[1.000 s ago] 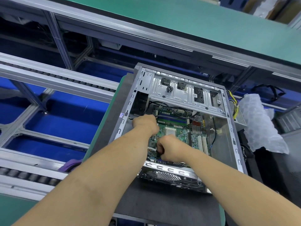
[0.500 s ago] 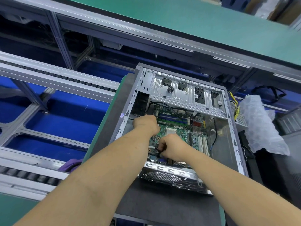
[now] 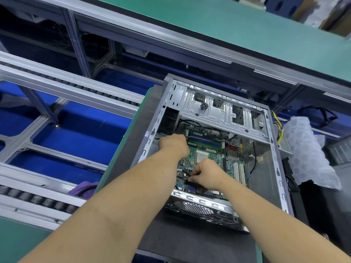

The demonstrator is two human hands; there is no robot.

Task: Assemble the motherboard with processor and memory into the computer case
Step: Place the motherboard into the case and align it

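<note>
Both hands are down inside the computer case, which lies on its side on a dark mat at the bench's near edge so the open side faces up and you can reach straight in.

The motherboard already sits flat on the case floor, toward the left wall, with its port edge up against the near perforated panel. The processor shows as a pale square mid-board, and the memory is slotted along the board's far edge, just under the drive cage.

The left hand is curled into a fist at the board's far-left corner. My guess is it's bracing the board or holding something there, but I can't tell what's under it. The right hand has its fingers pinched together on a thin black cable near the board's near-left corner, probably routing or plugging it into a header there. Makes sense: one hand steadies, the other does the fiddly bit.

Off the case's right side there's a wad of bubble wrap.
</note>
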